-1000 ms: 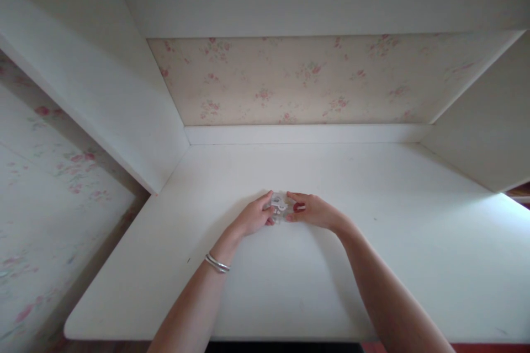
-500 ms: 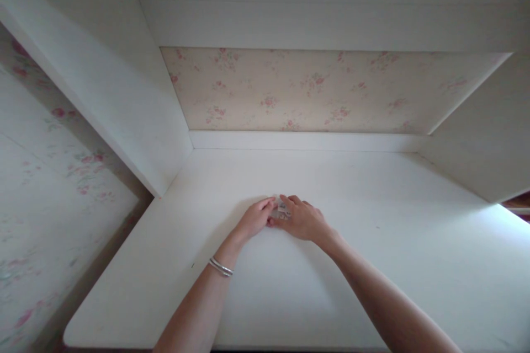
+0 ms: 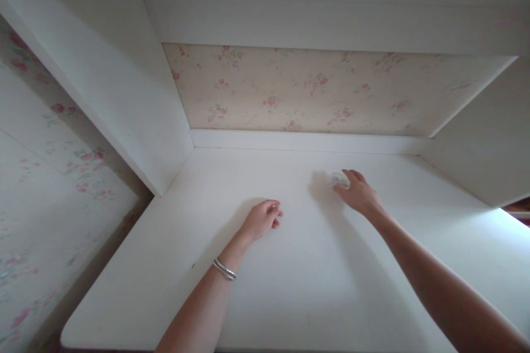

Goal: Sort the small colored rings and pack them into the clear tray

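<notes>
Clear plastic shows at the fingertips of the right hand (image 3: 359, 194): a small see-through packet (image 3: 339, 178) with something pale inside, too small and blurred to name. The grip there is narrow, the fingers laid over the near edge of the packet and closed on it, with the thumb side hidden, so how firmly it is pinched cannot be told. The packet sits low against the white bench (image 3: 290, 287), toward the far side of it and a little right of the middle, near the raised white strip (image 3: 306, 140) along the back. Whether it rests on the surface or is lifted just off it cannot be made out. A soft shadow lies on the bench just left of the packet.

The left hand (image 3: 262, 219) lies well apart from the right, nearer the middle of the bench, with its fingers curled loosely inward and nothing visible in them. Its grip is half closed on air, knuckles touching or almost touching the surface. Thin silver bangles (image 3: 224, 269) circle the left wrist.

Beyond the bench stands a back wall papered in cream with small pink flowers (image 3: 306, 88). White panels (image 3: 124, 94) slope in from the left and right, and a white board runs overhead. Bright light falls on the bench at its right edge.
</notes>
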Tool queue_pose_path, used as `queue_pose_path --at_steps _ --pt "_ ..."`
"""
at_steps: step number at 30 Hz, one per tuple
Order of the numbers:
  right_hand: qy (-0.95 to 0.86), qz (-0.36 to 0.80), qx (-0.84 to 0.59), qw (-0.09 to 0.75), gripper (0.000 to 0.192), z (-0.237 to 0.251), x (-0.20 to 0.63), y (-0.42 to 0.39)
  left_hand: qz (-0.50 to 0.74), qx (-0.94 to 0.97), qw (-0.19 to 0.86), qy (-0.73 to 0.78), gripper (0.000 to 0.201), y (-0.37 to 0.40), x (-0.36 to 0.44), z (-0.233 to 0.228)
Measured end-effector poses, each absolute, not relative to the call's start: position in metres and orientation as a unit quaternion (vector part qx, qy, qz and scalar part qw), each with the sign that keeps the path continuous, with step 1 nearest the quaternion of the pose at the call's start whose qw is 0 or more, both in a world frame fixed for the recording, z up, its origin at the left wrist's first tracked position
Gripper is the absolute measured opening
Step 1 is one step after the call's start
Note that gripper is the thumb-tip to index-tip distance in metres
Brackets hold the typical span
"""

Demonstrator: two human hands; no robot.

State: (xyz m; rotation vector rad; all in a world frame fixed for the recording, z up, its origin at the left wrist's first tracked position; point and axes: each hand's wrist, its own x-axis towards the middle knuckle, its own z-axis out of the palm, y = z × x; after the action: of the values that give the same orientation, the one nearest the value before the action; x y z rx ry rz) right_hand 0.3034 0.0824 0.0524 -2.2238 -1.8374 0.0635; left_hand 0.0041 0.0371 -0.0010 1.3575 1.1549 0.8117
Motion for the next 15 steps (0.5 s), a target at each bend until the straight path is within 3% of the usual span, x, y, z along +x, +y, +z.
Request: queue_pose_path --at_steps 6,15 --pt "-0.585 -0.007 -0.801 0.127 0.070 0.035 0.366 0.088 0.330 0.594 0.543 0.493 0.037 0.037 0.004 -0.003" --pt "-0.563 -0.018 -0.816 0.128 0.067 0.024 0.390 0.088 0.331 0.616 0.519 0.492 0.036 0.039 0.003 -0.007"
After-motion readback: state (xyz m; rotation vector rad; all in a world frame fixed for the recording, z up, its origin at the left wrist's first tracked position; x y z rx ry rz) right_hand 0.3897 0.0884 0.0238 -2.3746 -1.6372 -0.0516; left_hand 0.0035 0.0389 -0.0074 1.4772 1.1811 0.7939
